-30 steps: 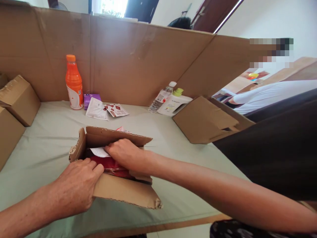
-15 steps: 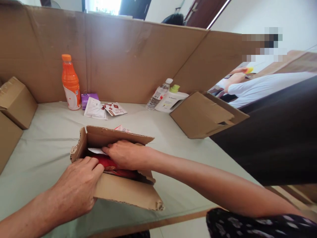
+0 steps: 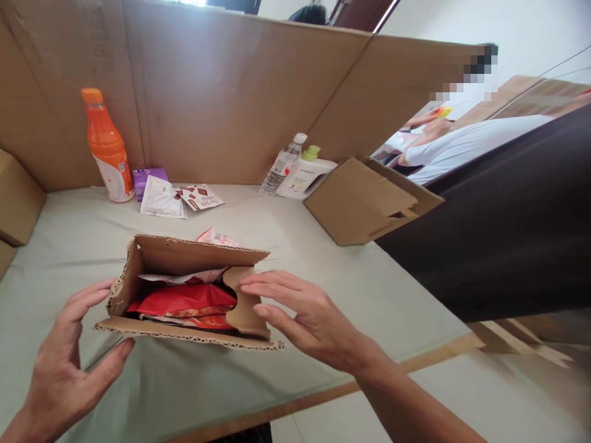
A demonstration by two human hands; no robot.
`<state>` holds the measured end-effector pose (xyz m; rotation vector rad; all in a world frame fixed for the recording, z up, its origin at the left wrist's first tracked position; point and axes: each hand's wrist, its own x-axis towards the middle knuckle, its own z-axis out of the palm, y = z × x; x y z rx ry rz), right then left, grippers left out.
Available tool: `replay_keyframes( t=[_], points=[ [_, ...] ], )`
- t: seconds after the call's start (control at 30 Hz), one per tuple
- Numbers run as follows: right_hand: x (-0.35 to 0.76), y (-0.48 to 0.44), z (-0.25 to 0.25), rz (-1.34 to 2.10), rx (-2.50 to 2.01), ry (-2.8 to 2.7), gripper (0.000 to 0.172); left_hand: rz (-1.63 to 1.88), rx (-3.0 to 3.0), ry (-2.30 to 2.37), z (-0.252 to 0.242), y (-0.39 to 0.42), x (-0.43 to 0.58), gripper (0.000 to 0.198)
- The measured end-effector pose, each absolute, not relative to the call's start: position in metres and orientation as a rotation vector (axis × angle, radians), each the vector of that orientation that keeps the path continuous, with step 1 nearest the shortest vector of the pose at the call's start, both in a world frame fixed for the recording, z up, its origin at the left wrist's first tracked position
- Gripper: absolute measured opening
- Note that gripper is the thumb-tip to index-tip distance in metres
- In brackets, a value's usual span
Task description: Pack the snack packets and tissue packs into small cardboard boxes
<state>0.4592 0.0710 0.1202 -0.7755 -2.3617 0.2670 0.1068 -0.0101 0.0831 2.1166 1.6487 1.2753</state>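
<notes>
An open cardboard box [image 3: 198, 249] stands on the cloth-covered table, with red packets [image 3: 189, 299] and a pale packet [image 3: 184, 278] inside. My left hand [image 3: 74, 363] is at the box's left end, thumb and fingers spread around its corner. At the right end, my right hand [image 3: 305, 311] has its fingers apart, the fingertips by the inner flap [image 3: 244, 307]; it holds nothing. Behind the box lies a small pink and white packet [image 3: 217, 237], partly hidden by the box wall.
At the back stand an orange bottle [image 3: 108, 147], a purple box [image 3: 150, 179], two sachets [image 3: 161, 197], a clear bottle [image 3: 282, 165] and a white bottle [image 3: 305, 178]. Cardboard boxes [image 3: 364, 200] flank them. A person's white sleeve [image 3: 480, 141] is beyond the cardboard wall.
My right hand has come out of the box to its right end. My left hand has let go of the near flap and moved left, opening. The view has shifted.
</notes>
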Motion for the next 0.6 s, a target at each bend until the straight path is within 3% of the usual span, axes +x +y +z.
replay_keyframes(
  t=[0.27, 0.47, 0.6],
  points=[
    [0.452, 0.071, 0.094, 0.357, -0.712, -2.205, 0.028, 1.172, 2.217, 1.510, 0.096, 0.002, 0.118, 0.032],
    [0.455, 0.078, 0.101, 0.164, -0.870, -1.822, 0.063, 1.294, 2.051, 1.588, 0.089, 0.008, 0.123, 0.039],
    [0.458, 0.082, 0.101, 0.350, -0.713, -2.115, 0.049, 1.333, 1.909, 1.760, 0.082, 0.008, 0.130, 0.049]
  ],
)
